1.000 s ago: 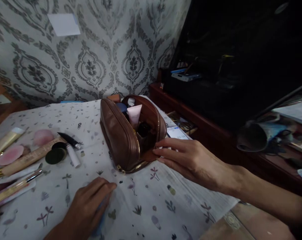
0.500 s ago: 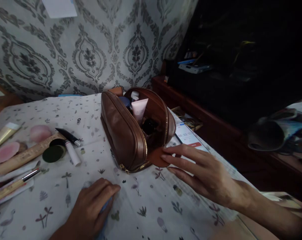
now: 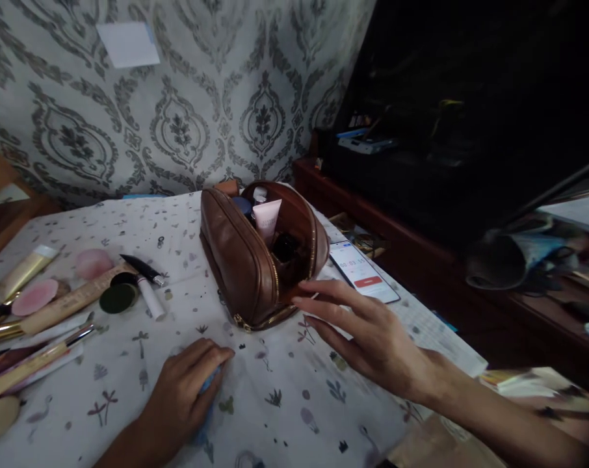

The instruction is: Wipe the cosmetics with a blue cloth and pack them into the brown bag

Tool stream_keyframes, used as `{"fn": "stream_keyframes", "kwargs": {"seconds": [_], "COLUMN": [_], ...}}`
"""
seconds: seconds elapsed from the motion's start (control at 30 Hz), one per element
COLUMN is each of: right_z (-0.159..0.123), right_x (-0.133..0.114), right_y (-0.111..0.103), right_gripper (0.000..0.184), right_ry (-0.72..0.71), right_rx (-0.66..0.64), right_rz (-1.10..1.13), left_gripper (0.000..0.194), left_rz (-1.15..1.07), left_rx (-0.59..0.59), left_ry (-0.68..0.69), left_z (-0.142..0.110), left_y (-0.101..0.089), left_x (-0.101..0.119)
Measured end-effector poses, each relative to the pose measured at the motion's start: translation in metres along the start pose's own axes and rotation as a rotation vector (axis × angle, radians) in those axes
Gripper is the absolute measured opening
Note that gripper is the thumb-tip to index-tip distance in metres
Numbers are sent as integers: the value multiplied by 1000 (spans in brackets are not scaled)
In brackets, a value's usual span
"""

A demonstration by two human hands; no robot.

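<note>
A brown leather makeup bag (image 3: 236, 260) stands on the table with its gold zipper undone. Inside it are a pink tube (image 3: 267, 220), a blue round item (image 3: 242, 205) and a dark item (image 3: 285, 247). My right hand (image 3: 367, 338) reaches the bag's near right end, fingers stretched out, their tips at the opening beside a strip of orange-brown lining or flap (image 3: 289, 296). Whether they press on it I cannot tell. My left hand (image 3: 184, 383) rests on the table in front of the bag, fingers curled over a blue cloth (image 3: 207, 390), mostly hidden beneath.
Makeup lies at the left: a pink sponge (image 3: 93, 264), a green-black round compact (image 3: 117, 298), a white tube (image 3: 151, 299) and several brushes and tubes. A phone (image 3: 365, 273) showing a timer lies right of the bag. A dark red ledge (image 3: 372, 214) runs beyond the table's right edge.
My right fingers have pushed the rounded brown flap inward, so only a sliver shows now. The left hand stays on the blue cloth. The view has shifted slightly.
</note>
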State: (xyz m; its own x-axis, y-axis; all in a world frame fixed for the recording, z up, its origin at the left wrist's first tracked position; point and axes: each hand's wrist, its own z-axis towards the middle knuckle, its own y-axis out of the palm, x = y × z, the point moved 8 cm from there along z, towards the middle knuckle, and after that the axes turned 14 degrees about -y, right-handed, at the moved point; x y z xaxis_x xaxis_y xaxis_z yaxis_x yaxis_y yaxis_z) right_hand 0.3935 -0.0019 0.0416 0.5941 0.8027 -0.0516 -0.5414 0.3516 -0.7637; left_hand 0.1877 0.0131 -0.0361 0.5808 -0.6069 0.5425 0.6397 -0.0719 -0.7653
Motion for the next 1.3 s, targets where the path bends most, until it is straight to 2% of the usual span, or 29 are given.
{"fn": "stream_keyframes", "kwargs": {"seconds": [0.17,0.23,0.33,0.43,0.57,0.7,0.9,1.07,1.17,1.3], "right_z": [12,17,23,27,30,34,59,73,78,96], "right_x": [-22,-33,-45,-45,-40,-40,-60,-66,-57,-43], "right_y": [15,28,58,89,127,157,185,199,208,212], "right_gripper": [25,26,28,30,29,49,73,69,53,37], "right_ry": [-30,-56,-59,57,288,483,487,455,474,492], "right_rx": [59,51,-29,-109,-176,-139,-115,-7,32,-38], "right_rz": [132,223,385,461,640,823,962,1144,1111,785], "left_gripper": [21,22,26,27,25,26,23,25,27,27], "left_rz": [-15,-7,26,35,-7,-76,-146,-236,-279,-286], "left_rx": [26,14,4,-4,12,114,216,249,297,400], "left_ry": [-22,-48,-69,-109,-249,-402,-377,-419,-506,-630], "left_z": [0,-1,-3,-5,-8,-12,-15,-15,-16,-21], "left_y": [-2,-1,-3,-10,-24,-36,-43,-56,-64,-71], "left_x": [-2,-5,-10,-15,-31,-49,-62,-80,-93,-105]}}
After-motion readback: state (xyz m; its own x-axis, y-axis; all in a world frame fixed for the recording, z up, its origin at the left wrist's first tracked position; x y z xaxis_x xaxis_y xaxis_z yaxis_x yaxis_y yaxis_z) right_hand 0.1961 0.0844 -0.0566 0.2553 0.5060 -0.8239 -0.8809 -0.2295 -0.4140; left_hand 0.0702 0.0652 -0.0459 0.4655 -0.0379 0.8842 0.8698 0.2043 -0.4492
